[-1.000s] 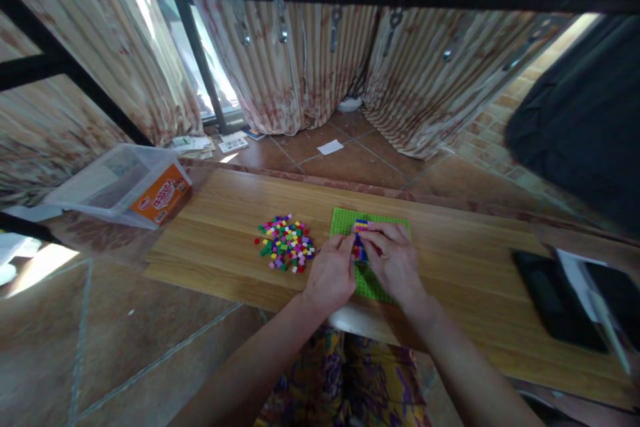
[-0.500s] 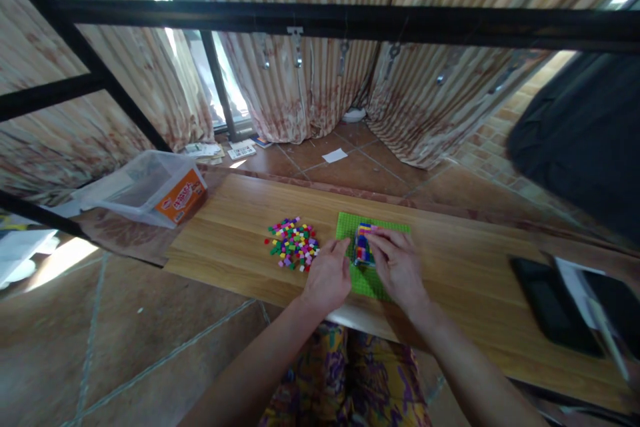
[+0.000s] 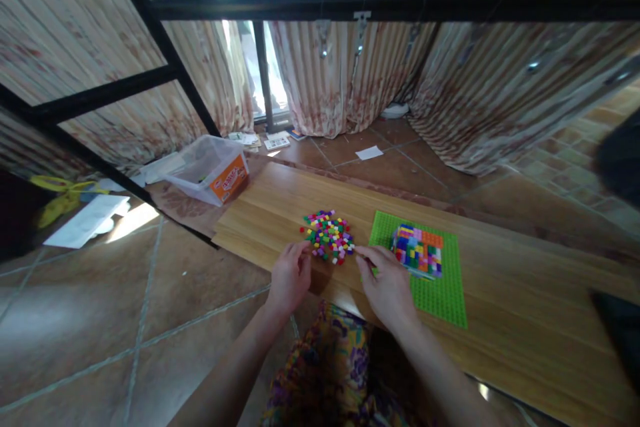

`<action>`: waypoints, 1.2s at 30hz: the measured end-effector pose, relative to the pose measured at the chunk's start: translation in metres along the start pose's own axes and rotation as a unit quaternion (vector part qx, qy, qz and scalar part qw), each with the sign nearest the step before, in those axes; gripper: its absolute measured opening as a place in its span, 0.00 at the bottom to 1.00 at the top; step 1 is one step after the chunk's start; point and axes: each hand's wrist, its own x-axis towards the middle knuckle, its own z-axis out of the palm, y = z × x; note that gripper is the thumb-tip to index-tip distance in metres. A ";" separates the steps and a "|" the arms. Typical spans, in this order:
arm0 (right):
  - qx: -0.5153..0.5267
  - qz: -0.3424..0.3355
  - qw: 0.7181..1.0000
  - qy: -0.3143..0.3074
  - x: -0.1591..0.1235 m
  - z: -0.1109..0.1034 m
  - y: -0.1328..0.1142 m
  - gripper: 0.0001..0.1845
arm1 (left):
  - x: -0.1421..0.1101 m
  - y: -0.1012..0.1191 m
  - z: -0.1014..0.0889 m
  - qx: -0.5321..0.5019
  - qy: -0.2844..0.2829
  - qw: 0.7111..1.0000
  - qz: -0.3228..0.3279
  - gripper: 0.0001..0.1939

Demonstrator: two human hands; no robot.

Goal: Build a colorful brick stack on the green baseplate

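Note:
A loose pile of small coloured bricks (image 3: 327, 235) lies on the wooden table. My left hand (image 3: 291, 275) is at the pile's near left edge, its fingers curled together; whatever they hold, if anything, is too small to make out. On the pile's right side, my right hand (image 3: 387, 283) reaches in with forefinger and thumb apart, and I see nothing between them. Beyond that hand, a block built of many coloured bricks (image 3: 419, 250) sits on a green baseplate (image 3: 440, 303). The right hand covers part of the baseplate's left edge.
A clear plastic bin (image 3: 203, 167) with an orange label stands past the table's left end. A dark flat device (image 3: 617, 327) lies on the table (image 3: 525, 293) at far right. Black metal bars (image 3: 300, 7) cross in front of the curtains.
Both hands have moved left from the brick block to the loose pile, and the right hand has come off the block. The head view has turned left.

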 end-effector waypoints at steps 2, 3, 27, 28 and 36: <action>-0.018 -0.006 1.000 -0.018 0.014 0.012 0.003 0.13 | 0.001 0.002 0.003 0.003 -0.009 1.000 0.001 0.13; -0.031 -0.007 0.999 -0.025 0.021 0.018 0.005 0.13 | 0.001 0.004 0.004 0.000 -0.015 1.000 0.002 0.14; -0.049 0.043 0.996 -0.067 0.052 0.049 0.034 0.09 | 0.004 -0.002 0.028 0.044 -0.023 0.998 0.050 0.14; -0.044 0.041 0.996 -0.066 0.052 0.049 0.033 0.09 | 0.004 -0.003 0.028 0.040 -0.021 0.998 0.049 0.14; 0.035 0.059 0.997 -0.034 0.052 0.040 0.016 0.09 | 0.003 -0.005 0.028 0.030 -0.006 0.998 0.058 0.14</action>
